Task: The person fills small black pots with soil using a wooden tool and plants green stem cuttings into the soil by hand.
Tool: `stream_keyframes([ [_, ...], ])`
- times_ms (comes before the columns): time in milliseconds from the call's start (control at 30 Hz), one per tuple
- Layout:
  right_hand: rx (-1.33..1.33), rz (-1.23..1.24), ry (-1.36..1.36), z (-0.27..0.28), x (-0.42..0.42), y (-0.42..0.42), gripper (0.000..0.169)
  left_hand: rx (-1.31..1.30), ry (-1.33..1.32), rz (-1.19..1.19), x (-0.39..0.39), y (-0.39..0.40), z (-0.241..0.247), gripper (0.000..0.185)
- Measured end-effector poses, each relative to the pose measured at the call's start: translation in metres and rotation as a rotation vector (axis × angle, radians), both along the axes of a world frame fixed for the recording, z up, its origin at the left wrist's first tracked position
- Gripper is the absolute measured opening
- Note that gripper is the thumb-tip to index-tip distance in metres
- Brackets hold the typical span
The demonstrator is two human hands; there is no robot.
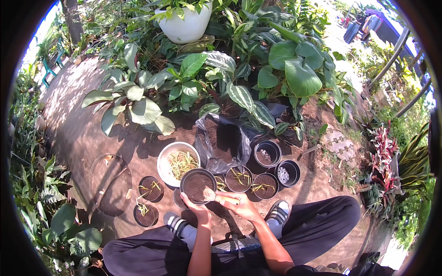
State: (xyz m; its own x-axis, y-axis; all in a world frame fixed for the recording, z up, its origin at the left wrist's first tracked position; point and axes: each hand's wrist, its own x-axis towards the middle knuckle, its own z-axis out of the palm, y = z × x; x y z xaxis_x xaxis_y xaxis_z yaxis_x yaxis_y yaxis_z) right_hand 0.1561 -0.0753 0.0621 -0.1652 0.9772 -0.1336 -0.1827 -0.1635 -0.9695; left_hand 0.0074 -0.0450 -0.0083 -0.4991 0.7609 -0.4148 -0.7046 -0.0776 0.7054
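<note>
My left hand (197, 208) grips the near left side of a black plastic pot (183, 175) and holds it tilted towards me. Dark soil (197, 185) fills much of the pot. Between the fingers of my right hand (241, 206) is the handle of a small hand tool (209, 194), apparently a trowel; its soil-dusted end rests over the soil at the pot's right side. Just beyond the pot stands a round white basin (163, 169) with yellow-green plant cuttings (182, 164). An open black plastic bag (244, 153) of soil sits to the basin's right.
Several small pots with soil and limp seedlings stand nearby, including one on the left (149, 189) and one on the right (265, 185). A pot with white pieces (294, 172) is farther right. Leafy plants (238, 93) and a white planter (186, 26) line the far side.
</note>
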Motion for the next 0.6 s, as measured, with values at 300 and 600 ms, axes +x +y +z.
stream_keyframes([
  [300, -0.104, 0.106, -0.006, 0.018, 0.003, 0.001, 0.04, 0.014, -0.021, 0.042, -0.01, 0.004, -0.019, 0.063],
  [600, 0.003, 0.102, -0.06, 0.012, 0.001, -0.001, 0.039, 0.05, -0.039, 0.004, -0.003, 0.004, 0.002, 0.07],
])
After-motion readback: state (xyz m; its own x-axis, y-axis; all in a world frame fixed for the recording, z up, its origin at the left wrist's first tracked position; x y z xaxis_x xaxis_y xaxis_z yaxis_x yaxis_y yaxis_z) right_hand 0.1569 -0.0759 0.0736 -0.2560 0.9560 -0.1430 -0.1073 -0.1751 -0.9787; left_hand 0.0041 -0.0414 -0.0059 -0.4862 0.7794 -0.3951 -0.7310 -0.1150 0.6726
